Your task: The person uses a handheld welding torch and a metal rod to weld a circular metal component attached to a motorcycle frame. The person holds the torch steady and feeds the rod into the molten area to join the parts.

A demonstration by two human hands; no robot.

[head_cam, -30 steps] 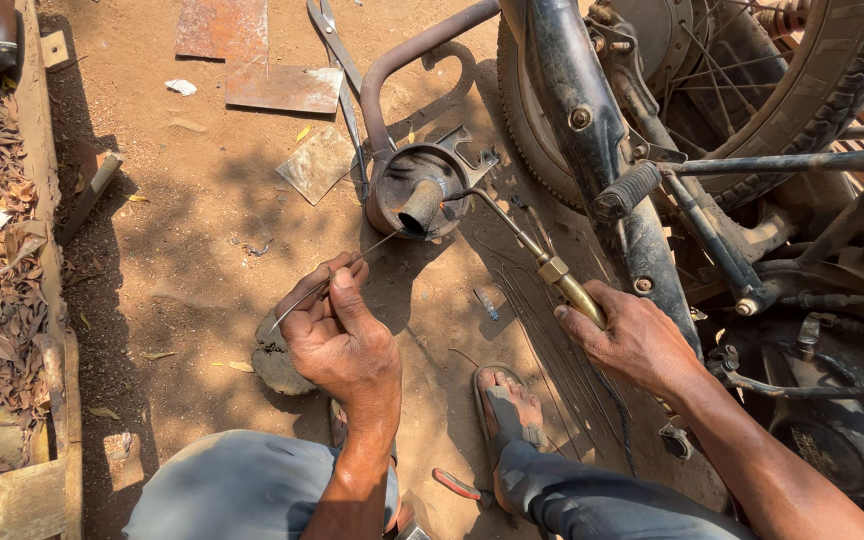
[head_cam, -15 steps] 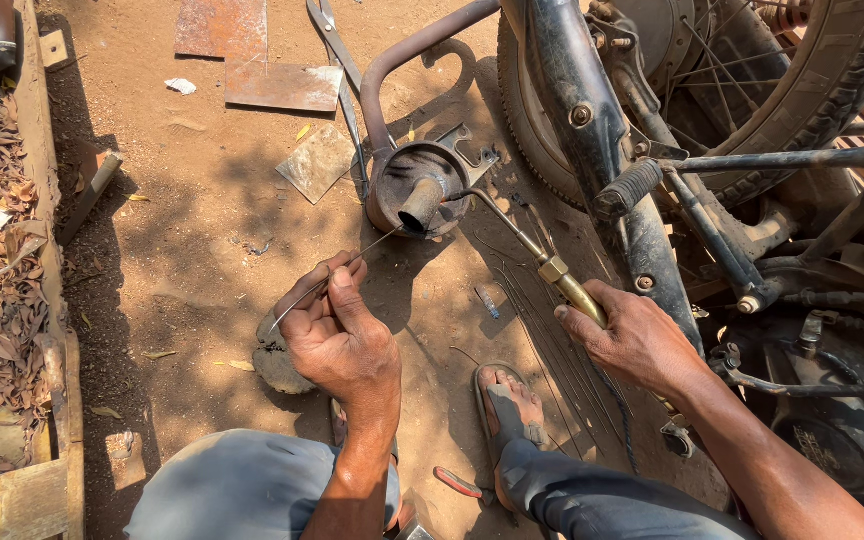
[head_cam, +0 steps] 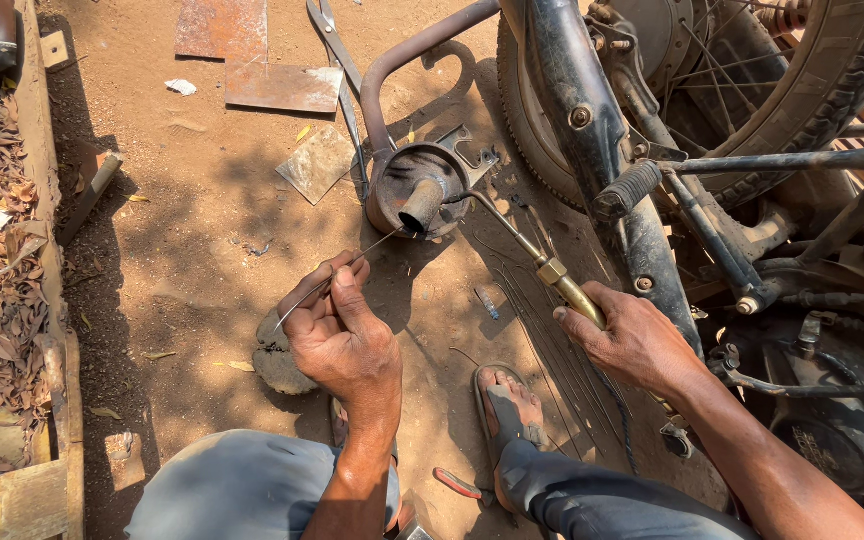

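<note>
My left hand (head_cam: 342, 335) pinches a thin metal filler rod (head_cam: 337, 275) whose tip reaches the end of a rusty motorcycle exhaust muffler (head_cam: 417, 190) lying on the dirt. In my right hand (head_cam: 632, 340) is a brass-handled gas welding torch (head_cam: 552, 270), and its bent nozzle points at the muffler's outlet pipe. The muffler's curved pipe (head_cam: 407, 60) runs up toward the motorcycle. Both hands hover just above the ground, either side of the muffler's end.
A motorcycle (head_cam: 712, 200) with spoked rear wheel stands at right. Rusty metal sheets (head_cam: 252, 60) and long shears (head_cam: 337, 60) lie at the back. A stone (head_cam: 277, 360) sits under my left hand. Spare rods (head_cam: 562, 370) lie by my sandalled foot (head_cam: 507, 400). A leaf-filled trough (head_cam: 2, 250) borders the left.
The rod tip and torch nozzle stay at the muffler's end; both hands have barely shifted.
</note>
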